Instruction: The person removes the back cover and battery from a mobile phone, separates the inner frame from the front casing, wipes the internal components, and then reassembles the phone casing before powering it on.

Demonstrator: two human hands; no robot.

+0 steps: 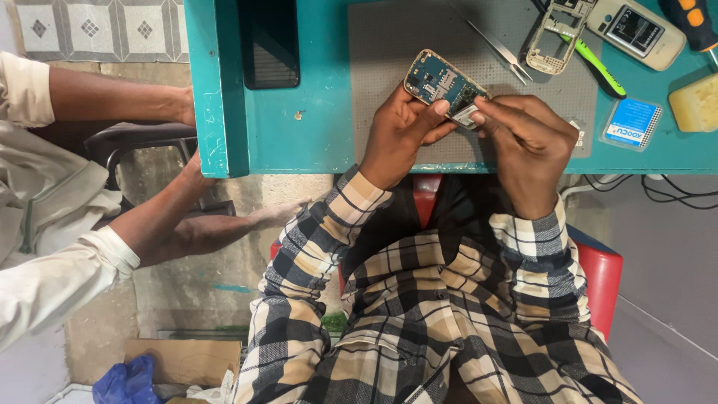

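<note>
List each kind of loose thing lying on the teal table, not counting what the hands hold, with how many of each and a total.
Tweezers: 1
Phone frame: 1
Phone back with battery: 1
Green-handled tool: 1
Orange-and-black screwdriver: 1
Blue-and-white battery: 1
Yellowish block: 1
Black phone: 1
Total: 8

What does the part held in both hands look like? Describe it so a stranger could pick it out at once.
Start at the teal table and its grey mat. At the mat's near edge, the left hand and right hand meet on a small phone circuit board. It is blue and bare, unlike the pale empty phone frame and the steel tweezers farther back.
</note>
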